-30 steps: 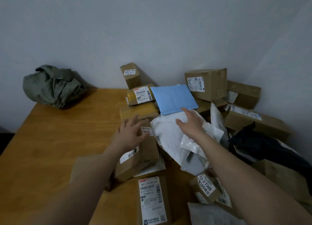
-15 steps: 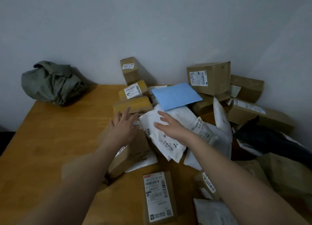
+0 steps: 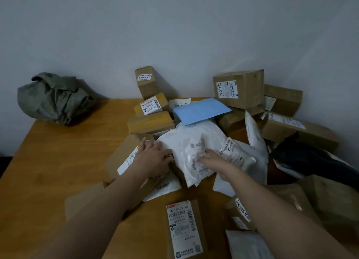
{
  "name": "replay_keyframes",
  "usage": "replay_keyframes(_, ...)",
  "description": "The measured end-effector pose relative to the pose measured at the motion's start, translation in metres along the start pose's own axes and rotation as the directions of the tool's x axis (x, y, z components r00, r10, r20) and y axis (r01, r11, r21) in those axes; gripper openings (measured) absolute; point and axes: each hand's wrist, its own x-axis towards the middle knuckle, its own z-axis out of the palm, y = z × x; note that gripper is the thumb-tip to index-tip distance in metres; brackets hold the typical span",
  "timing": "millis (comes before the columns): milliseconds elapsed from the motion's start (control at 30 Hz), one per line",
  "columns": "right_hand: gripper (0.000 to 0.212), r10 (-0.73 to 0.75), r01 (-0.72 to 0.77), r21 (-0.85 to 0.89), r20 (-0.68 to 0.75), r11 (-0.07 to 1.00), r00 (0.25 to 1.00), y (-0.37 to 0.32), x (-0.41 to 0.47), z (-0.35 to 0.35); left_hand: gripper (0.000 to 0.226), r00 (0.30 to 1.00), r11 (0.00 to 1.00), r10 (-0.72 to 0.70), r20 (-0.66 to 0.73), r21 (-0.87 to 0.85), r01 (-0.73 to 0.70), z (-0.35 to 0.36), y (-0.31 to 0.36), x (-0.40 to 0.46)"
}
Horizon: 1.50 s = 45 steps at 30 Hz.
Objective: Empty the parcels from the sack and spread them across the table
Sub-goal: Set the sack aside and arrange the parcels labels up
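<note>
the crumpled grey-green fabric sack (image 3: 55, 98) sits slumped at the far left corner of the orange-brown wooden surface (image 3: 58, 161), against the pale wall and well apart from the parcels. the parcels are heaped over the right half of the surface: a tall brown cardboard box (image 3: 146, 82) upright at the back, a large brown cardboard box with a white label (image 3: 239, 88) on top of the pile to the right, a flat light-blue padded envelope (image 3: 201, 110) lying tilted between them, and a long brown box with a big white shipping label (image 3: 184, 229) near the front edge.

the left hand (image 3: 152, 159) lies flat, fingers (image 3: 143, 143) spread and unclenched, pressing on a brown cardboard box with a white side label (image 3: 126, 154). the right hand (image 3: 212, 160) rests palm down on a crinkled white plastic mailer bag (image 3: 191, 148), its fingers partly sunk into the folds; whether they pinch the plastic or only lie on it cannot be told. a black plastic bag (image 3: 310, 159) lies at the right.
</note>
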Motion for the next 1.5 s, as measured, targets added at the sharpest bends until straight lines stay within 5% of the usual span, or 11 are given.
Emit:
replay_keyframes(267, 0.065, -0.247, 0.237, 0.102, 0.096, 0.966, 0.964, -0.042, -0.012, 0.034, 0.045, 0.962, 0.958, -0.274, 0.012, -0.082, 0.274, -0.011, -0.044, -0.002)
replay_keyframes(367, 0.052, -0.289, 0.299, 0.213, -0.077, 0.930, 0.954, -0.044, -0.014, 0.021, 0.045, 0.919, 0.911, -0.389, -0.056, -0.172, 0.375, -0.018, -0.050, -0.008)
replay_keyframes(467, 0.051, -0.172, 0.224, 0.156, -0.290, 0.962, 0.941, -0.032, -0.011, -0.002, 0.054, 0.871, 0.872, -0.439, -0.223, -0.341, 0.352, -0.026, -0.047, -0.012)
replay_keyframes(667, 0.062, -0.077, -0.061, -0.209, -0.593, 0.976, 0.801, -0.008, -0.034, -0.087, 0.054, 0.924, 0.911, -0.244, -0.294, -0.397, 0.115, -0.040, -0.015, 0.002)
replay_keyframes(800, 0.074, 0.013, -0.196, -0.192, -0.683, 0.962, 0.731, 0.033, -0.039, -0.163, 0.054, 0.939, 0.929, -0.101, -0.329, -0.368, -0.029, -0.051, 0.028, 0.021)
replay_keyframes(967, 0.105, 0.323, -0.456, -0.033, -0.659, 0.890, 0.679, 0.124, -0.015, -0.237, 0.052, 0.954, 0.906, 0.034, -0.298, -0.394, -0.156, -0.065, 0.100, 0.040)
replay_keyframes(1067, 0.143, 0.425, -0.503, -0.013, -0.517, 0.864, 0.743, 0.145, 0.001, -0.225, 0.050, 0.963, 0.878, 0.060, -0.264, -0.446, -0.177, -0.067, 0.137, 0.048)
replay_keyframes(1167, 0.099, 0.266, -0.360, -0.140, -0.444, 0.922, 0.856, 0.093, -0.030, -0.199, 0.049, 0.966, 0.874, 0.091, -0.241, -0.447, -0.194, -0.067, 0.175, 0.059)
replay_keyframes(1300, 0.084, -0.033, -0.015, -0.176, -0.265, 0.984, 0.964, 0.023, -0.056, -0.170, 0.049, 0.965, 0.893, 0.108, -0.239, -0.404, -0.200, -0.067, 0.184, 0.066)
replay_keyframes(1400, 0.053, -0.172, 0.092, -0.219, -0.380, 0.971, 0.909, 0.026, -0.069, -0.200, 0.049, 0.964, 0.896, 0.129, -0.234, -0.389, -0.215, -0.070, 0.206, 0.074)
replay_keyframes(1500, 0.059, -0.101, -0.081, -0.323, -0.510, 0.943, 0.854, 0.063, -0.077, -0.250, 0.051, 0.952, 0.889, 0.191, -0.240, -0.369, -0.271, -0.069, 0.230, 0.085)
